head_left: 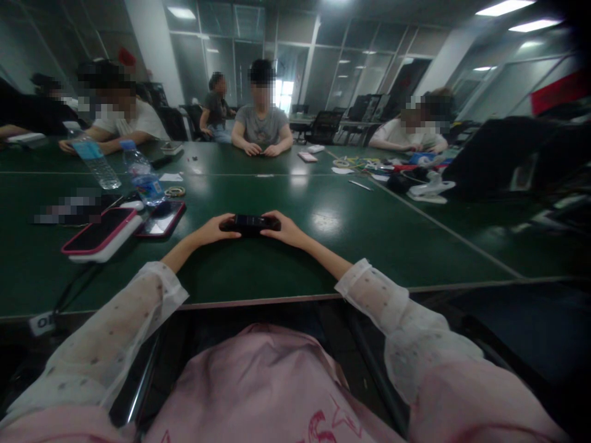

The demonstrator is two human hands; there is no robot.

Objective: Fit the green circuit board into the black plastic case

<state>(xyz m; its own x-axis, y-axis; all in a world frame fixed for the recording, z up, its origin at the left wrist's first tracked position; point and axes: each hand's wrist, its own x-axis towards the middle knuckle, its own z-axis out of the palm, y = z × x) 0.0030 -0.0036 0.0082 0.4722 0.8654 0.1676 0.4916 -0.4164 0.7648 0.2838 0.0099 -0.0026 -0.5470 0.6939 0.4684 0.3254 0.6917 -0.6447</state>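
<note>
A small black device [250, 225] lies level between my two hands, just over or on the green table [351, 246]. My left hand [217, 229] grips its left end, with the thumb on the near side and the fingers on the far side. At the right end, my right hand [284, 229] holds it in the same way. The near side of the device is dark, and its details are too small to read.
To the left lie a pink-edged phone [102, 231] on a white case, another phone [162, 218], a tape roll [175, 192] and two bottles [144, 178], [96, 160]. Cables [353, 163] and a pen [360, 185] are at the right. Several people sit around the table.
</note>
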